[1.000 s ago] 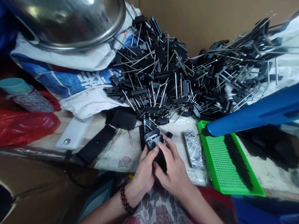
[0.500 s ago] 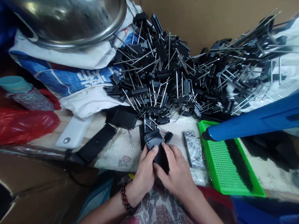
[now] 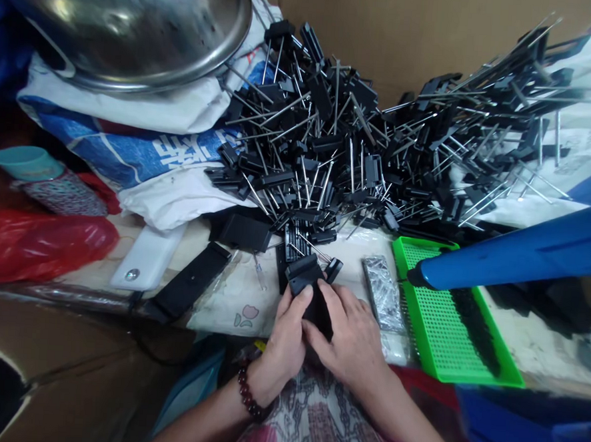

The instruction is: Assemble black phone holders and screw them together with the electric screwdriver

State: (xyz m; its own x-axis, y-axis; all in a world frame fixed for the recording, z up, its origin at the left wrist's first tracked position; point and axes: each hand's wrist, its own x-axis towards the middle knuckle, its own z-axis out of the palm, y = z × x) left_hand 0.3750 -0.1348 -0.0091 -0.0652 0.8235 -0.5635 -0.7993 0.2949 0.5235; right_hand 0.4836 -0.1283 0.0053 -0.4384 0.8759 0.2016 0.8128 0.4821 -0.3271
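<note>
Low in the middle, my left hand (image 3: 288, 334) and my right hand (image 3: 353, 331) close together around a black plastic part (image 3: 303, 275). My left thumb presses on its face, and the fingers of my right hand grip its right side. The part has a ridged block at its far end; its near portion is mostly hidden by my fingers. Just beyond it lie a small black clip-like piece (image 3: 333, 270) on a thin metal rod and a ribbed black piece (image 3: 297, 242). A flat tray of shiny metal pieces (image 3: 382, 289) rests to the right of my hands.
A big heap of black plastic parts with metal rods (image 3: 325, 143) covers the back. At right, a blue tool with a dark nose (image 3: 514, 251) reaches over a green basket (image 3: 509, 379). Leftward are a long black part (image 3: 192, 278), a white device (image 3: 147, 259) and a metal bowl (image 3: 151, 45).
The blue tool at the right hangs a little lower and farther right. My hands stay in nearly the same place around the black part, which has tilted slightly.
</note>
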